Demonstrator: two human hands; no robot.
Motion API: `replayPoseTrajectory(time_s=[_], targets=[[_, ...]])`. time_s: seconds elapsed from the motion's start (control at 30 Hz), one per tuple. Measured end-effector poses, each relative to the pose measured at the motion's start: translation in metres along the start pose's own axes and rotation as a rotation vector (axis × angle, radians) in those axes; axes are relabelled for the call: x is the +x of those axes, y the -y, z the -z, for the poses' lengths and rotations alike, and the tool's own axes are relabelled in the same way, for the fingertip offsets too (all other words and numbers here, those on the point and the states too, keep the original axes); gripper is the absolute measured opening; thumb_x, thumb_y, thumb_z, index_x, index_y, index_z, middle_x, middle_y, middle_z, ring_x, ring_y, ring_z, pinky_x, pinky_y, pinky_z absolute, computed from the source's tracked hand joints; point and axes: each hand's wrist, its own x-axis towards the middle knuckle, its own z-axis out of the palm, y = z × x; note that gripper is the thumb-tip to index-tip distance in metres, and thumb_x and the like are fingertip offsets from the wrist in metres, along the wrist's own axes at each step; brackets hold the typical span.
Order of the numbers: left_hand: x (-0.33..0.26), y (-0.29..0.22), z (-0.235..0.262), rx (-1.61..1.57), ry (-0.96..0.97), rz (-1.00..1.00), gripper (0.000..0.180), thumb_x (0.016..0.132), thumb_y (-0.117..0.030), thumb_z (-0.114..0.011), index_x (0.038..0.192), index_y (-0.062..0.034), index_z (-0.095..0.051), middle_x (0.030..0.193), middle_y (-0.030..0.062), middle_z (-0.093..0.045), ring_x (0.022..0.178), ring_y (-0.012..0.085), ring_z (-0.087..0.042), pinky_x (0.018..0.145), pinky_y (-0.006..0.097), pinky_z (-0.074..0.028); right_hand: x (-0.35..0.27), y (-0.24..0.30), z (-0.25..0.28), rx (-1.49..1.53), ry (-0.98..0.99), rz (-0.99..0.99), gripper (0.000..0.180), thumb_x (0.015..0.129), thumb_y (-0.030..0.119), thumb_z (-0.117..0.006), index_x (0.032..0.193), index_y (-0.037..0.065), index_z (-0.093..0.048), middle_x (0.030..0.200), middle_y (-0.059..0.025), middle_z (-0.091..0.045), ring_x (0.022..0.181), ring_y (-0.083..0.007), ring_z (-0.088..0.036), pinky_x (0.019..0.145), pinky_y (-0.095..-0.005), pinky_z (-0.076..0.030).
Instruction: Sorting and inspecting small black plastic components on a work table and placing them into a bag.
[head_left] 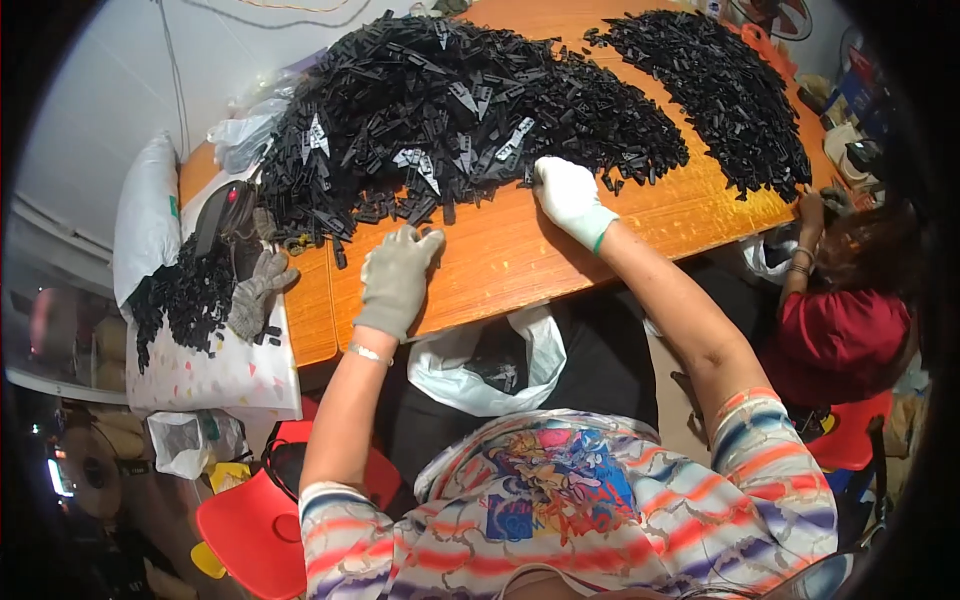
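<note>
Your left hand (397,275) in a grey glove, your right hand (568,196) in a white glove with a green cuff, black plastic parts (440,100) heaped on your orange wooden table (500,260), your shirt (600,520) striped red, blue and white, a white bag (480,375), a red stool (255,530).

red stool (250,530) | white bag (485,365) | spare grey glove (255,290) (left table end)

An orange wooden table (520,255) is carrying a big heap of black plastic parts (440,110) lying just beyond the gloved fingers (545,170). A second black heap (720,90) is lying well to their right.
</note>
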Motion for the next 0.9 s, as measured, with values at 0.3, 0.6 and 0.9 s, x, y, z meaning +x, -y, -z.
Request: replayPoseTrajectory(time_s=[0.3, 0.6, 0.9], targets=[[-0.003, 0.001, -0.010, -0.243, -0.150, 0.028, 0.020, 0.080, -0.015, -0.066, 0.100, -0.0102, -0.063, 0.103, 0.0097, -0.061, 0.098, 0.0305, -0.059, 0.081, 0.042, -0.050, -0.040, 0.031, 0.037, 0.660, 0.259, -0.071, 0.021, 0.082, 0.021, -0.062, 0.085, 0.002, -0.069, 0.079, -0.0108, -0.069, 0.074, -0.0212, -0.063, 0.069, -0.0324, -0.049], [-0.031, -0.047, 0.001, -1.969, -0.041, 0.558, 0.032, 0.094, -0.013, -0.059, 0.120, 0.0014, -0.047, 0.093, 0.0057, -0.059, 0.077, 0.0133, -0.061, 0.067, 0.025, -0.052, -0.065, 0.086, 0.053, 1.276, 0.399, -0.194, 0.023, 0.086, 0.017, -0.062, 0.100, -0.001, -0.062, 0.086, -0.0023, -0.062, 0.070, -0.0071, -0.057, 0.063, -0.0226, -0.047], [-0.040, -0.058, 0.002, -2.041, -0.099, 0.522, 0.025, 0.100, -0.018, -0.051, 0.119, -0.0012, -0.050, 0.089, 0.0024, -0.058, 0.066, 0.0049, -0.050, 0.057, 0.018, -0.043, -0.069, 0.116, 0.047, 1.199, 0.115, -0.240, 0.024, 0.087, 0.017, -0.063, 0.102, -0.002, -0.063, 0.086, -0.0082, -0.066, 0.074, -0.0116, -0.063, 0.069, -0.0269, -0.051]])
